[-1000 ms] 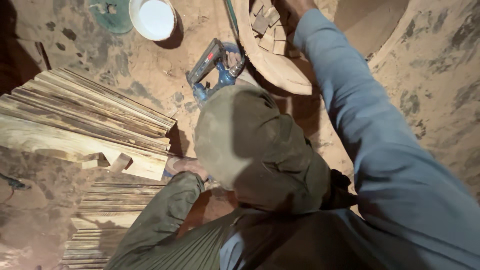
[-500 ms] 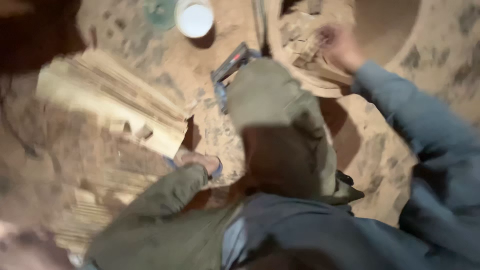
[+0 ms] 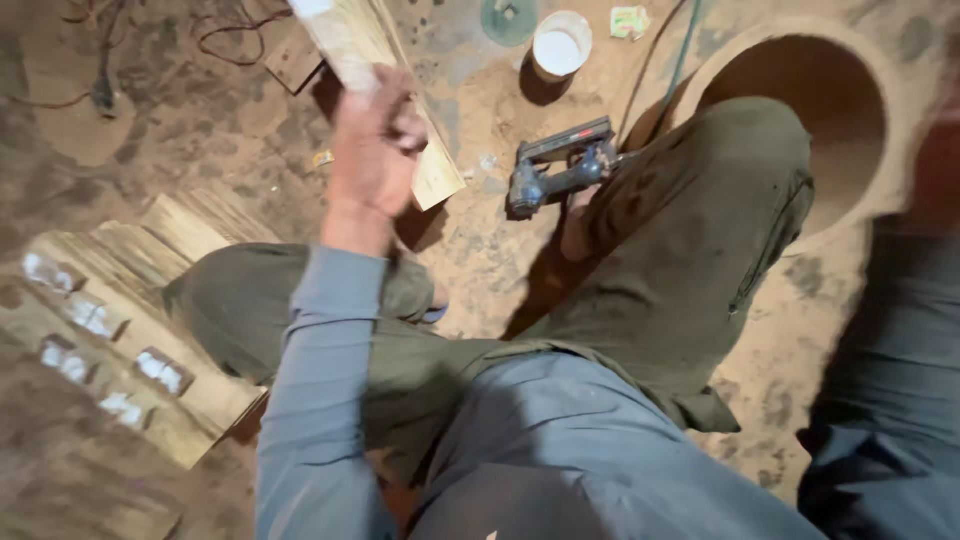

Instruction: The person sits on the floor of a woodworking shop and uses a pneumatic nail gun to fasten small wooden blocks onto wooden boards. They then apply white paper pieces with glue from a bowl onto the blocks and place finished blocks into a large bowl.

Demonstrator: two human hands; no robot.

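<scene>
The left hand (image 3: 372, 150) has its grip closed round a pale, flat wooden board (image 3: 385, 75), holding it raised and tilted above the sandy floor (image 3: 480, 250); the right hand is out of view, only a blurred blue sleeve (image 3: 900, 380) showing at the right edge. A white round pot (image 3: 560, 45) stands open beyond, its inside pale, near a wide round wooden drum (image 3: 880, 60) that looks hollow. A dark nail gun (image 3: 560, 165) lies beside the olive-trousered knee (image 3: 720, 200), and stacked wooden slats (image 3: 120, 320) lie at left.
</scene>
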